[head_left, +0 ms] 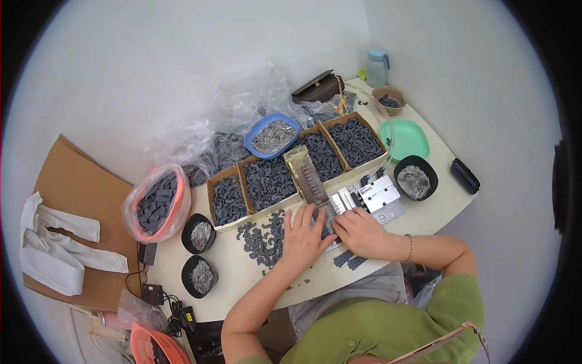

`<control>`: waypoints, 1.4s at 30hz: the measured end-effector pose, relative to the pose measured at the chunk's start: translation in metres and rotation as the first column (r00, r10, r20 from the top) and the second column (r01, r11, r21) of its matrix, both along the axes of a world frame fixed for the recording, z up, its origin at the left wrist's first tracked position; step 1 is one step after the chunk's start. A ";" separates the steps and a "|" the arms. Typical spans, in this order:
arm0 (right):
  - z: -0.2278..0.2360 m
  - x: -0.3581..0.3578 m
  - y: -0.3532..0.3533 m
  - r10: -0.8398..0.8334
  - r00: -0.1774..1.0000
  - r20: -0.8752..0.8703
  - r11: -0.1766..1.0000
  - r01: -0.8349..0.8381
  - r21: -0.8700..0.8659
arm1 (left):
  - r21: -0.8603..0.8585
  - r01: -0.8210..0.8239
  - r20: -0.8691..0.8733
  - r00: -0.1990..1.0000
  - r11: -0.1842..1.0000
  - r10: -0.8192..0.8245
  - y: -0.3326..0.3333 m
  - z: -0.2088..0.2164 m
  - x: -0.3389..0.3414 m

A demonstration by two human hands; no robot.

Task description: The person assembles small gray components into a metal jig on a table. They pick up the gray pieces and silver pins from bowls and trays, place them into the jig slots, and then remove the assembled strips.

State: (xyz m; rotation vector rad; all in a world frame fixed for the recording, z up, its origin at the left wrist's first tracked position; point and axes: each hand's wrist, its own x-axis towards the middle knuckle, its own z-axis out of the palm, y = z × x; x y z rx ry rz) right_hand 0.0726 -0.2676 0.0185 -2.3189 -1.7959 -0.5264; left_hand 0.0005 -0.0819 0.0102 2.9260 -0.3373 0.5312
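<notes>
My left hand lies at the near side of a metal fixture, fingers spread and reaching toward its left end. Close by, my right hand has its fingers bent together at the fixture's front edge; whatever is in them is too small or hidden to name. A clear plastic box leans just beyond my left fingertips. Loose dark grey pieces are scattered to the left of my left hand. A few longer grey strips lie below my right hand at the table edge.
Behind stands a divided cardboard tray of grey pieces, with a blue bowl of metal pins on it. Black bowls of pins stand left and right. A pink basket, green tray, bottle and black case surround them.
</notes>
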 end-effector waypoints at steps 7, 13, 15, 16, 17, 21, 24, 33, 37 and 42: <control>-0.004 0.013 0.001 0.041 0.993 -0.108 0.992 -0.027 0.122 | -0.043 0.065 -0.021 0.998 0.997 -0.066 0.001 0.004 -0.002; -0.007 0.028 -0.003 0.032 0.981 -0.193 0.989 -0.003 0.151 | 0.037 0.221 -0.101 0.971 0.975 -0.217 0.035 0.017 0.011; -0.003 0.031 -0.003 0.046 0.979 -0.200 0.988 -0.016 0.151 | 0.081 0.269 -0.115 0.959 0.960 -0.259 0.042 0.022 0.015; -0.004 0.032 -0.003 0.056 0.981 -0.184 0.988 -0.028 0.153 | 0.106 0.281 -0.116 0.956 0.954 -0.269 0.044 0.024 0.016; -0.007 0.033 -0.002 0.065 0.983 -0.170 0.987 -0.038 0.155 | 0.131 0.295 -0.118 0.953 0.947 -0.280 0.045 0.026 0.017; -0.010 0.030 0.000 0.055 0.994 -0.098 0.991 -0.042 0.126 | 0.106 0.271 -0.081 0.961 0.957 -0.264 0.041 0.023 0.011; -0.006 0.028 0.003 0.056 0.995 -0.077 0.993 -0.048 0.113 | -0.001 0.215 -0.073 0.974 0.977 -0.215 0.034 0.012 0.003; 0.012 0.071 0.011 0.057 0.962 -0.268 0.976 0.004 0.220 | -0.044 0.141 -0.038 0.989 0.989 -0.142 0.005 0.003 -0.009; 0.019 0.106 0.048 0.007 0.954 -0.298 0.917 0.113 0.382 | -0.032 0.062 -0.066 0.996 0.998 -0.064 -0.007 -0.003 -0.017; 0.022 0.124 0.088 0.055 0.832 -0.551 0.901 0.196 0.386 | -0.044 -0.010 -0.087 0.996 0.999 0.006 -0.010 -0.015 -0.024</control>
